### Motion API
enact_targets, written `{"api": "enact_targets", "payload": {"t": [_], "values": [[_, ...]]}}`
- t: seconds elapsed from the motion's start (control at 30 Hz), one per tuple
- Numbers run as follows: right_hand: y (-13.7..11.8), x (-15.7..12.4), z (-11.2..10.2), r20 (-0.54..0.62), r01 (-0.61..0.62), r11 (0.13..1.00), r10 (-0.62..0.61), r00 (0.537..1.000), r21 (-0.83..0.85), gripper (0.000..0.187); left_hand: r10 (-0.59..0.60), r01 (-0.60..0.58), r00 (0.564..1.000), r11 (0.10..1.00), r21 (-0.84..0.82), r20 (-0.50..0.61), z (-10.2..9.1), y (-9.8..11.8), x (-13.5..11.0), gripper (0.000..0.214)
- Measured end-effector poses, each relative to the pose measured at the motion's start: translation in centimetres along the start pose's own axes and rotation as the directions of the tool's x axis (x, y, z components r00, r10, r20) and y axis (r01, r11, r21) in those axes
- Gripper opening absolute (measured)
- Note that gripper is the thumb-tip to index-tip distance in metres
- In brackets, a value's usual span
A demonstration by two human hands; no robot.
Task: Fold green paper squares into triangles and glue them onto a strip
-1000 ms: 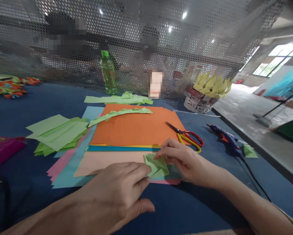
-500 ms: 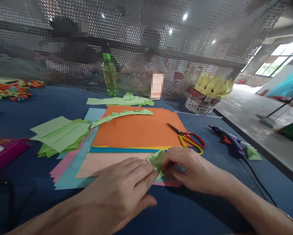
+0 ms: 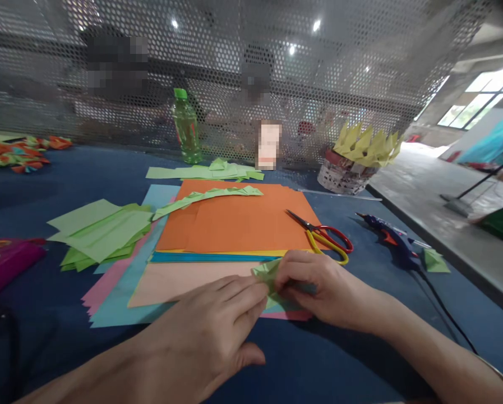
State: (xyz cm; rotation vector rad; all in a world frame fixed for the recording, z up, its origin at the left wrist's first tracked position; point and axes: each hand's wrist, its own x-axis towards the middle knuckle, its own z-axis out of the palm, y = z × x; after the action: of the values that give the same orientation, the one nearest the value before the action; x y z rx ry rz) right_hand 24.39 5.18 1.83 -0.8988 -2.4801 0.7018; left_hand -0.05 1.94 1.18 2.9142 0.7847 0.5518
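Observation:
A small folded piece of light green paper (image 3: 264, 272) lies at the front edge of the paper stack, partly covered by my fingers. My left hand (image 3: 217, 322) rests flat, its fingers stretched out and their tips touching the paper's left side. Thumb and fingers of my right hand (image 3: 322, 289) pinch the paper's right side, hiding that part. Beneath are sheets of coloured paper, with an orange sheet (image 3: 234, 224) on top. Scissors (image 3: 318, 230) with red and yellow handles lie just beyond my right hand. A folded green paper strip (image 3: 209, 196) crosses the orange sheets.
To the left are green paper pieces (image 3: 104, 230) and a magenta object (image 3: 13, 264). A glue gun (image 3: 390, 238) with a cord and a folded green piece (image 3: 435, 261) lie right. Behind stand a green bottle (image 3: 186, 129) and a paper-covered pot (image 3: 346, 174), before a perforated metal screen (image 3: 217, 56).
My right fingers have shifted slightly left over the green paper and cover more of it. My left hand stays nearly in place; the view has moved a little.

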Motion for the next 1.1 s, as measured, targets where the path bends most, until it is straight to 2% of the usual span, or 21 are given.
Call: {"api": "enact_targets", "payload": {"t": [0.17, 0.47, 0.77, 0.97, 1.1], "values": [[0.2, -0.1, -0.5, 0.04, 0.018, 0.999, -0.02, 0.999, 0.051, 0.024, 0.042, -0.041, 0.999, 0.999, 0.033, -0.029, -0.3, 0.1, -0.2, 0.032], [0.3, -0.2, -1.1, 0.072, 0.049, 0.998, -0.052, 0.996, 0.048, 0.024, 0.098, -0.095, 0.993, 0.995, 0.044, -0.068, -0.4, -0.3, -0.3, 0.043], [0.3, -0.5, -1.1, 0.078, 0.089, 0.996, -0.086, 0.993, -0.028, 0.024, 0.11, -0.108, 0.994, 0.99, 0.086, -0.019, -0.5, -0.4, -0.3, 0.045], [0.3, -0.5, -1.1, 0.082, 0.105, 0.993, -0.1, 0.992, -0.056, 0.024, 0.053, -0.056, 0.992, 0.998, 0.024, 0.111, -0.3, -0.2, 0.2, 0.066], [0.2, -0.6, -1.1, 0.091, 0.097, 0.994, -0.092, 0.992, -0.058, 0.023, 0.057, -0.058, 0.992, 0.998, 0.006, 0.112, -0.2, -0.2, 0.1, 0.066]]}}
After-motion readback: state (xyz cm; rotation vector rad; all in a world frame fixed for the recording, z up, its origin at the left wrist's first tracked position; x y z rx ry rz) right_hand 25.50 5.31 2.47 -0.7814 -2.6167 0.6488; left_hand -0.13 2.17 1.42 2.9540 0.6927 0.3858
